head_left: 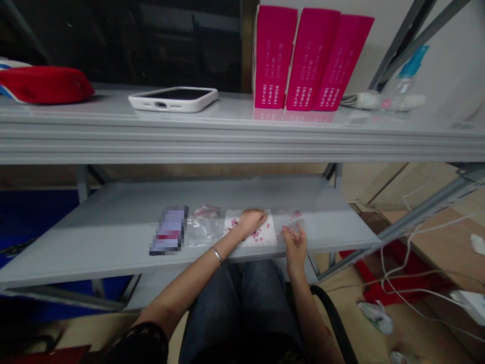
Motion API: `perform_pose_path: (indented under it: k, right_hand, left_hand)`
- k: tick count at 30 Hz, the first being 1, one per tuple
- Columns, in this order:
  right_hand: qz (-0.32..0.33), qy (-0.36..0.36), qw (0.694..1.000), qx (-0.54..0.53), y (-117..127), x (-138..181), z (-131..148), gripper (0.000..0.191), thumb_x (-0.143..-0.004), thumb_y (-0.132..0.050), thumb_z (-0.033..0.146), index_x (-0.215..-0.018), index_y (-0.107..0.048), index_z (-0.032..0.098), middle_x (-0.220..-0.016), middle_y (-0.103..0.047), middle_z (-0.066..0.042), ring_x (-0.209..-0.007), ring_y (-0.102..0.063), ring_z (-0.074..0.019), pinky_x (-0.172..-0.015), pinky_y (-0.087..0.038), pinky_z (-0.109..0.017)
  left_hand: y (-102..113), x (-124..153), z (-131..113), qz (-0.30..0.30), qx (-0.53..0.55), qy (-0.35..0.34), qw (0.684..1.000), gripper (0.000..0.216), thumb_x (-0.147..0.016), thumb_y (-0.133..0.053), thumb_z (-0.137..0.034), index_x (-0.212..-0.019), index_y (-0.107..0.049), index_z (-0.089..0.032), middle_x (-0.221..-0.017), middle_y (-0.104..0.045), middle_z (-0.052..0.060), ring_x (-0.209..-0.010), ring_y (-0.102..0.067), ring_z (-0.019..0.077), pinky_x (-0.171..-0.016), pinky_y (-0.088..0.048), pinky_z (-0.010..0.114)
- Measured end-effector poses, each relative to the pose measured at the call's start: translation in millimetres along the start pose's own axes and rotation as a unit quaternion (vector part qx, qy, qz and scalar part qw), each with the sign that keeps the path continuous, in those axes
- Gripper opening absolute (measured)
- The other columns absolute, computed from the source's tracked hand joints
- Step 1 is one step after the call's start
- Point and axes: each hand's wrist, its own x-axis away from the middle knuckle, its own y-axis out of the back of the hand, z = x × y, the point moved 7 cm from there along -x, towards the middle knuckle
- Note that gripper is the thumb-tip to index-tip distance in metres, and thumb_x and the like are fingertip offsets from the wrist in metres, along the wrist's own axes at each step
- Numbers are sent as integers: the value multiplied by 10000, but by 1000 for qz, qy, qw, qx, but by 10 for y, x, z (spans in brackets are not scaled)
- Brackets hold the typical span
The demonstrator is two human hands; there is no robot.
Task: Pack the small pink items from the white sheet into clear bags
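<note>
My left hand [250, 222] is over a white sheet [270, 237], its fingers bent downward and together; whatever they may hold is hidden. Small round pink pieces [258, 236] lie scattered on the sheet around that hand, with a few dark ones among them. Just right of the sheet, my right hand [296, 247] pinches a small clear plastic bag [281, 235] between thumb and fingers. Behind it lies another small clear bag [284, 211] with reddish marks near its right end. A larger clear zip bag [204, 227] rests flat, left of the sheet.
A phone [170, 230] with a lit, blurred screen lies on the grey lower shelf [113, 217]. Above, the upper shelf [212, 141] bears a white-cased phone [174, 99], a red pouch [49, 85], pink boxes [275, 58] and a blue-topped spray bottle [407, 76]. White cables [384, 263] hang at right.
</note>
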Motion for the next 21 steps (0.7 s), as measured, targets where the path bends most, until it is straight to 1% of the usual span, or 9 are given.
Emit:
perform_pose_path:
  k: [6,9,13,17,19,21]
  right_hand:
    - [1,-7,1000,0,8,-28,-26,571,-672,-667,345,-1173,-422,223,-880,-645,15,-840,-611,-151,-805,-473,-323]
    - [-5,-16,1000,-14,36,-27,-31,594,-671,-665,339,-1199,-420,220,-899,-648,9,-848,-618,-158,-827,-463,-335]
    - [-7,-22,999,-31,54,-16,-25,626,-667,-677,326,-1227,-420,218,-910,-644,7,-853,-615,-148,-847,-450,-320]
    - [-7,-21,999,-37,66,-34,-59,615,-675,-667,328,-1230,-429,216,-937,-647,-10,-836,-615,-149,-811,-469,-323]
    - [-8,-29,998,-46,71,-55,-94,614,-667,-661,334,-1226,-435,219,-975,-650,-20,-846,-619,-154,-785,-483,-324]
    - [-3,-44,997,-59,63,-76,-115,572,-661,-649,331,-1191,-466,217,-967,-653,-16,-843,-626,-155,-762,-494,-319]
  left_hand:
    - [41,55,-16,-8,-5,2,1000,345,-881,-430,-345,-706,-652,-147,-730,-645,102,-732,-595,199,-709,-396,278]
    - [65,78,-31,-14,-4,-1,1000,347,-884,-426,-342,-717,-659,-146,-743,-634,96,-741,-587,192,-711,-395,272]
    - [91,113,-68,-17,-7,-13,1000,337,-883,-431,-336,-731,-664,-146,-798,-627,100,-762,-581,189,-725,-395,270]
    - [102,145,-94,-18,-18,-27,999,325,-885,-434,-336,-756,-667,-150,-850,-622,105,-810,-573,193,-757,-395,271]
    - [108,156,-94,-21,-22,-28,999,313,-885,-437,-330,-769,-667,-152,-864,-619,104,-833,-569,194,-775,-395,271]
    - [116,165,-92,-23,-26,-29,999,307,-886,-438,-327,-778,-667,-152,-871,-618,102,-844,-567,195,-784,-395,273]
